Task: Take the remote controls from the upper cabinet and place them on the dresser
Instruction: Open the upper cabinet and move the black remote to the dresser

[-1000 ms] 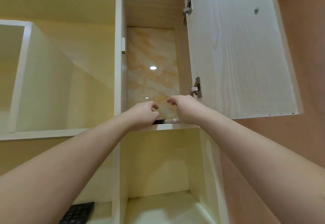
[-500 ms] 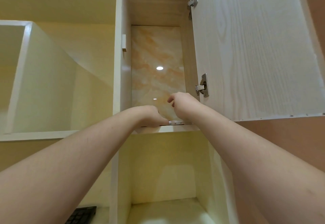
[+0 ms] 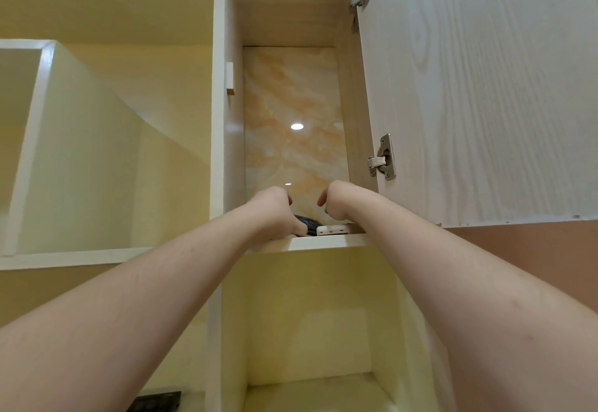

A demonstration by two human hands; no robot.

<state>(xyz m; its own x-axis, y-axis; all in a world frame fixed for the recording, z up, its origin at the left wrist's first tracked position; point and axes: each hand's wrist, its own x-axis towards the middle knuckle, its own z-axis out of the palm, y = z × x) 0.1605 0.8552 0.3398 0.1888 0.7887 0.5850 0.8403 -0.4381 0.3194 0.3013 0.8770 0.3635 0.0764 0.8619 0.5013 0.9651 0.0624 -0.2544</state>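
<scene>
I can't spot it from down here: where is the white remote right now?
In the head view, the white remote lies at the upper cabinet shelf's front edge, beside the black remote, under the right hand.

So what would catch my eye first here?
Two bare arms reach up to an open cabinet shelf. The left hand grips a black remote control; the right hand covers a white remote control. The pale wood-grain door stands open, right.
</scene>
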